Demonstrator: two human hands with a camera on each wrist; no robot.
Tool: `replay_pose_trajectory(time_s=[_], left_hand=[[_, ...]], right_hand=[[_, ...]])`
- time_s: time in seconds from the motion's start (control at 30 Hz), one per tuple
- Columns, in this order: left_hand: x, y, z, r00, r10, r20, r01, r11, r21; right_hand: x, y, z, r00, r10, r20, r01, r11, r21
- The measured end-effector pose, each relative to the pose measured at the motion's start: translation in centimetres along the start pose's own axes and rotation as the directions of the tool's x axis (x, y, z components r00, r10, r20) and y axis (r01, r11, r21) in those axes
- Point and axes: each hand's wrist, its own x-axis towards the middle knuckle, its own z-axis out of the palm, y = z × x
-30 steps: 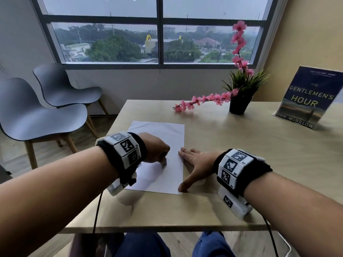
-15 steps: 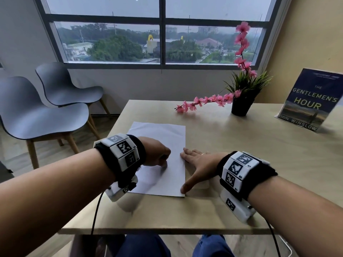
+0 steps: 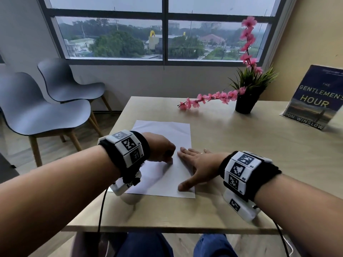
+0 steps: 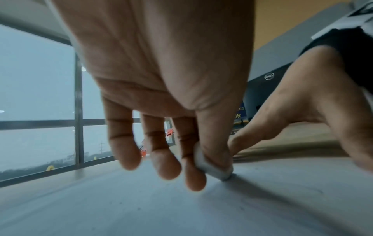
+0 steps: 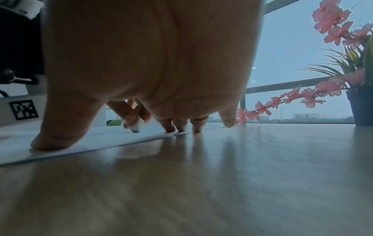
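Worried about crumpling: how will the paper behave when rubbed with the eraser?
The paper looks thin and floppy, so it would probably buckle under the eraser. It likely slides on the smooth table; the right hand presses its edge flat.

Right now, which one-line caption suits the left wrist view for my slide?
Left hand pinches a white eraser against the paper sheet while the right hand rests on it.

The head view looked down over the counter [image 3: 278, 138] toward the window [image 3: 163, 34]. Both wrist views sat low over the counter, sharing the paper [image 3: 163, 130] and window.
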Motion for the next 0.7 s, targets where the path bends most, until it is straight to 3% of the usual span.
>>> replay_pose_trajectory(time_s=[0.17,0.37,0.53,0.7], left_hand=[[-0.9,1.4,0.7,0.99,0.118,0.071,-0.119,0.993,0.019],[-0.3,0.5,-0.2,0.999,0.032,0.02,-0.033,0.998,0.057],[-1.4,1.8,0.7,0.992,0.106,0.069,-0.113,0.986,0.122],[-1.2,0.8,0.1,0.997,0.051,0.052,-0.055,0.995,0.085]], right_hand=[[-0.1,0.0,-0.1,1.0,-0.004,0.008,0.004,1.0,0.001],[-0.1,0.0,-0.1,1.0,0.006,-0.005,-0.006,1.0,0.003],[-0.2,0.0,-0.1,1.0,0.003,0.007,-0.003,1.0,0.009],[-0.2,0.0,-0.2,1.0,0.005,0.006,-0.005,1.0,-0.001]])
